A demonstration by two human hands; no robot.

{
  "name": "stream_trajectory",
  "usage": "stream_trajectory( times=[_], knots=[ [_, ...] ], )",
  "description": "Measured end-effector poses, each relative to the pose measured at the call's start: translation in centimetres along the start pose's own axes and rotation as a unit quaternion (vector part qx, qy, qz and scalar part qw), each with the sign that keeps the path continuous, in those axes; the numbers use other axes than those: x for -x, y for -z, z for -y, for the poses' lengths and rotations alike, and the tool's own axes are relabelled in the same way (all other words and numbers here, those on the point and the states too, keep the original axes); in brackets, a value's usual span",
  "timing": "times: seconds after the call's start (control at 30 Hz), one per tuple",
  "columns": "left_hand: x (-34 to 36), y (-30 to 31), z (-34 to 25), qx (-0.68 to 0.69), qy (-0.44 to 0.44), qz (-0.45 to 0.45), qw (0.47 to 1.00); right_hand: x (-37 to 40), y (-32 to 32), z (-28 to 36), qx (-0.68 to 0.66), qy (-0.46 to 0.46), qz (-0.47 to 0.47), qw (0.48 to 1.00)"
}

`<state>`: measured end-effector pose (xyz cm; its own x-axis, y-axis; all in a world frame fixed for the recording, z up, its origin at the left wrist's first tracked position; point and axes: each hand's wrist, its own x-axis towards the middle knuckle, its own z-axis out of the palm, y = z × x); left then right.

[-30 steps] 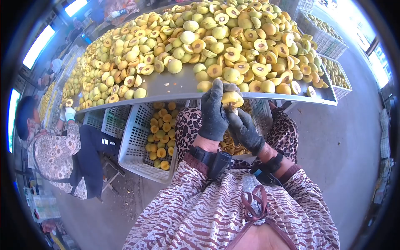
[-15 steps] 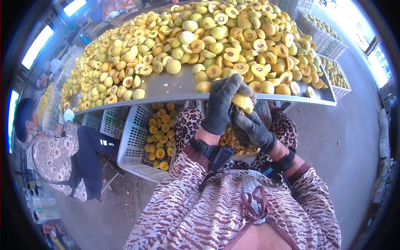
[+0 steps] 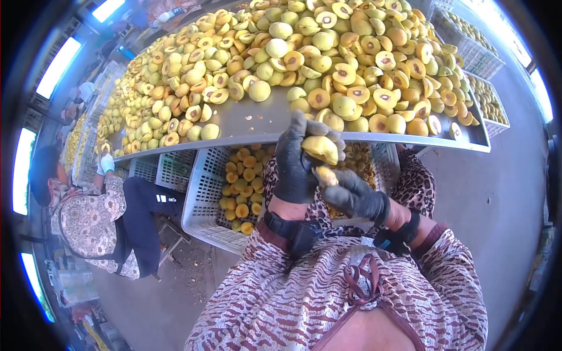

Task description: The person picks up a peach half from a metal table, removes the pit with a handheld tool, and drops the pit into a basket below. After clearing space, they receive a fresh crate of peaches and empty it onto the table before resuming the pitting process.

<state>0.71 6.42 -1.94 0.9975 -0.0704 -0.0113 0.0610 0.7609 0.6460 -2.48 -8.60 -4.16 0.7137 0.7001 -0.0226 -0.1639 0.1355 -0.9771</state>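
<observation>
In my gloved left hand [image 3: 294, 167] is a yellow peach half [image 3: 321, 149], gripped with the fingers curled over its top, just beyond the table's front edge. My right hand [image 3: 358, 198], also in a dark glove, pinches a small yellow-brown piece of peach [image 3: 326, 176] just below the fruit. On the metal table [image 3: 246, 120] in front lies a large heap of cut peaches [image 3: 234, 64], many with brown pits or pit hollows showing. Below my hands, a crate of small yellow-brown pieces [image 3: 362, 164] is partly hidden.
A white crate [image 3: 196, 193] holding peach halves [image 3: 240, 187] stands under the table, left of my legs. Further left a co-worker [image 3: 88, 219] sits at the table. Fruit-filled crates [image 3: 487, 99] stand beyond its right end.
My hands have separated slightly, exposing more of the peach half. The small piece now shows in my right fingers. The view has shifted, so the surroundings sit further right.
</observation>
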Motion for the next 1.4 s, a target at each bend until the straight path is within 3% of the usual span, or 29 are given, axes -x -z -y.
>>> stream_trajectory(
  times=[0.03,0.07,0.1,0.17,0.23,0.27,0.3,0.33,0.4,0.5,0.53,0.57,0.6,0.63,0.73,0.77,0.8,0.83,0.87,0.9,0.93,0.97,1.03,1.07,1.1,1.17,1.27,1.33,1.4],
  knots=[
    [-0.3,1.3,-0.3,0.054,0.031,0.002,0.998,-0.3,-0.5,-0.2,0.115,0.090,-0.001,0.989],
    [-0.3,2.6,-0.9,0.056,-0.005,0.010,0.998,-0.6,-0.7,-0.3,0.188,0.193,-0.017,0.963],
    [0.0,4.1,-1.9,0.059,-0.040,0.017,0.997,0.0,-0.7,-0.3,0.188,0.194,-0.013,0.963],
    [-0.2,9.4,-4.1,0.006,-0.130,-0.103,0.986,2.0,0.4,-0.1,0.223,0.030,-0.100,0.969],
    [-2.1,16.0,-5.9,-0.325,-0.207,-0.242,0.891,3.4,4.8,-6.6,0.478,-0.033,-0.145,0.866],
    [-3.4,17.7,-6.6,-0.324,-0.221,-0.241,0.888,5.3,5.9,-7.6,0.576,-0.020,-0.088,0.812],
    [-5.3,18.8,-7.4,-0.442,-0.276,-0.222,0.824,6.0,6.8,-8.1,0.667,-0.009,-0.035,0.744],
    [-6.6,18.2,-8.1,-0.548,-0.321,-0.206,0.744,5.3,6.9,-7.3,0.675,-0.003,-0.034,0.737],
    [-10.1,15.6,-8.5,-0.631,-0.332,-0.142,0.686,5.6,5.7,-5.7,0.481,-0.081,-0.113,0.866],
    [-17.6,16.6,-5.5,-0.790,-0.328,-0.092,0.509,5.4,4.3,-3.4,0.474,-0.058,-0.143,0.867],
    [-18.6,16.5,-4.5,-0.777,-0.338,-0.094,0.522,5.4,3.4,-2.4,0.452,-0.031,-0.164,0.876],
    [-19.4,16.6,-3.7,-0.846,-0.272,-0.061,0.454,5.9,2.9,-1.8,0.429,-0.003,-0.185,0.884],
    [-19.9,16.0,-3.3,-0.904,-0.202,-0.025,0.375,6.5,3.2,-1.9,0.440,-0.049,-0.185,0.878],
    [-20.3,15.5,-3.0,-0.900,-0.208,-0.022,0.381,7.2,3.8,-1.7,0.446,-0.051,-0.190,0.873],
    [-19.3,13.8,-4.0,-0.898,0.001,0.042,0.437,8.4,3.5,-1.2,0.374,-0.005,-0.244,0.895],
    [-19.0,14.0,-4.2,-0.901,0.003,0.046,0.431,7.9,3.2,-0.2,0.366,-0.005,-0.248,0.897],
    [-18.5,14.3,-4.4,-0.719,-0.004,0.058,0.692,7.5,2.7,1.4,0.211,-0.067,-0.270,0.937],
    [-17.9,14.7,-4.6,-0.465,-0.009,0.060,0.883,7.0,2.5,2.2,0.049,-0.128,-0.282,0.950],
    [-16.0,13.1,-5.4,-0.364,0.041,0.073,0.928,6.1,2.1,1.9,0.060,-0.101,-0.305,0.945],
    [-13.8,11.7,-5.9,-0.372,0.049,0.069,0.924,5.9,3.3,-0.8,0.048,-0.103,-0.303,0.946],
    [-11.4,10.4,-5.9,-0.282,0.029,0.080,0.956,5.5,5.7,-5.4,0.346,-0.131,-0.226,0.901],
    [-9.2,9.4,-5.5,-0.187,0.006,0.090,0.978,5.4,6.8,-8.0,0.612,-0.142,-0.126,0.767],
    [-5.4,8.5,-3.9,-0.071,-0.036,0.056,0.995,4.2,6.5,-7.2,0.591,-0.165,-0.117,0.781],
    [-4.6,9.3,-2.0,0.033,-0.027,0.066,0.997,3.0,5.7,-5.7,0.514,-0.092,-0.137,0.842],
    [-3.3,9.0,-1.0,0.030,-0.010,0.054,0.998,2.6,4.3,-4.5,0.421,-0.031,-0.159,0.892],
    [-1.6,7.8,0.7,0.021,0.013,0.033,0.999,0.9,3.0,-1.5,0.270,-0.017,-0.143,0.952],
    [-1.1,5.8,2.7,-0.009,0.006,0.066,0.998,-0.7,2.1,-1.2,0.240,0.058,-0.207,0.947],
    [-0.2,3.5,2.5,-0.072,-0.019,0.061,0.995,-0.9,1.8,-0.4,0.264,0.065,-0.238,0.932],
    [-0.2,2.8,2.6,-0.043,-0.011,0.049,0.998,-1.0,1.5,0.4,0.284,0.071,-0.269,0.918]
  ],
)
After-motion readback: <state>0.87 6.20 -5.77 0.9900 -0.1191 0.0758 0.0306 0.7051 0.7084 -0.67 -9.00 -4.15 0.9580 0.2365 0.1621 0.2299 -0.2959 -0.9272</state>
